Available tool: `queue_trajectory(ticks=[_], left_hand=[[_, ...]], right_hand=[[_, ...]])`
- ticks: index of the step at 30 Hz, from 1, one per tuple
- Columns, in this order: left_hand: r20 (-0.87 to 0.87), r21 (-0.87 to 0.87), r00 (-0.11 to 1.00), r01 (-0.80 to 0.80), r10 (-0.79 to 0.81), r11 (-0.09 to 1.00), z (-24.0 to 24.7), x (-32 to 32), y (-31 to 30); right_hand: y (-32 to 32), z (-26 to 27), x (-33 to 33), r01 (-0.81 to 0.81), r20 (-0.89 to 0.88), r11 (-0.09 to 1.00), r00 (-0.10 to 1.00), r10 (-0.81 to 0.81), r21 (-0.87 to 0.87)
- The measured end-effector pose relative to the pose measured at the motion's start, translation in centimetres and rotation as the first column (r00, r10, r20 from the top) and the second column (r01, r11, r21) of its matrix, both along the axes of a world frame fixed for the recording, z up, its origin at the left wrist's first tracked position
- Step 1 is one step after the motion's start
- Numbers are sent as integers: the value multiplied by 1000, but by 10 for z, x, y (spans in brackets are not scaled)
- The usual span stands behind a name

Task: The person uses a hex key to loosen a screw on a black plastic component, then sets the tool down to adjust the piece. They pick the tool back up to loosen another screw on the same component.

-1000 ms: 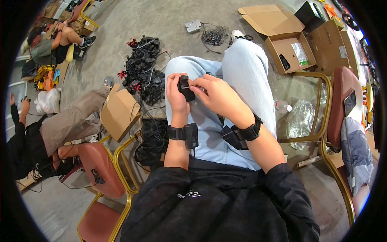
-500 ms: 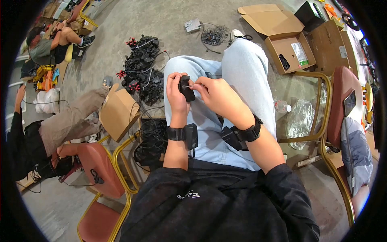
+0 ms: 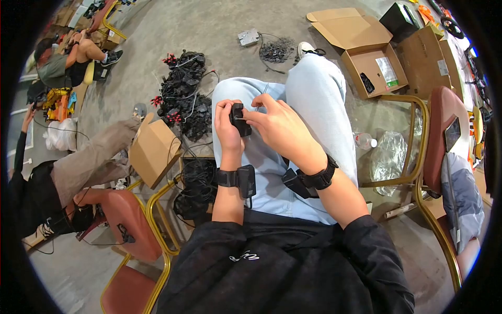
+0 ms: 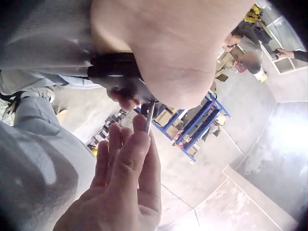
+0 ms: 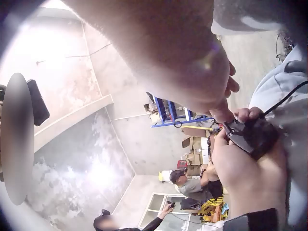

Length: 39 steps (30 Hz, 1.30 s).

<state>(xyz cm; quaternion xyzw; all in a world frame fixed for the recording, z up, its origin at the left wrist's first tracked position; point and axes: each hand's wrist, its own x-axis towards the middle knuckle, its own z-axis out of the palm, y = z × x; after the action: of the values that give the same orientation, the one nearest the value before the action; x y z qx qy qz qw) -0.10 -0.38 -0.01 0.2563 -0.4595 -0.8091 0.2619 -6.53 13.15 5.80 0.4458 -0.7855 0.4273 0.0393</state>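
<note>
A warehouse-like workshop is indicated: a bare concrete floor (image 3: 209,26) is strewn with opened cardboard boxes (image 3: 374,65) and heaps of black cabled parts (image 3: 183,97), and blue storage racks (image 4: 199,125) are seen.

Floor (image 3: 209,31): bare grey concrete, evenly lit. Left chair (image 3: 130,220) and right chair (image 3: 442,125) both have red pads on gold tube frames. An open cardboard box (image 3: 374,60) lies on the floor beyond the right chair. Blue shelving rack (image 4: 199,122) stands far off, stacked with cartons.
</note>
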Motion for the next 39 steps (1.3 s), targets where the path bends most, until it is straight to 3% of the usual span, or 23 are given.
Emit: queue_trajectory(ticks=[1,3,4,6,9,19,21,24,31,36,39], left_hand=[[-21,3,1000,13,-13,1000,0,0,0],[-49,20,998,40,-39,999,1,1,1],[-78,37,995,67,-64,997,2,1,1],[-86,63,994,72,-67,995,3,1,0],[-83,91,996,42,-34,995,5,0,0],[13,-23,1000,-9,9,1000,4,-2,3],[-1,4,1000,5,-5,1000,6,-1,2],[-21,32,1000,17,-16,999,8,-1,3],[-23,-5,1000,15,-15,1000,8,-2,3],[-108,73,991,86,-78,994,3,1,-5],[-124,136,990,88,-71,987,1,2,-5]], right_hand=[[0,-1,1,-1,0,1000,1000,1,-1],[1,-3,3,-41,312,997,950,18,66],[1,-2,2,-41,313,997,950,19,65],[0,2,-1,-73,524,976,850,-47,205],[0,3,0,-35,434,996,901,-5,85],[1,0,0,-38,212,998,977,26,50],[1,0,-1,-69,87,996,994,64,51],[2,3,-1,-67,58,995,996,63,73],[3,4,-1,-77,69,995,995,72,59],[0,-3,-1,-64,432,988,902,-3,139],[-1,1,0,-31,370,997,929,5,64]])
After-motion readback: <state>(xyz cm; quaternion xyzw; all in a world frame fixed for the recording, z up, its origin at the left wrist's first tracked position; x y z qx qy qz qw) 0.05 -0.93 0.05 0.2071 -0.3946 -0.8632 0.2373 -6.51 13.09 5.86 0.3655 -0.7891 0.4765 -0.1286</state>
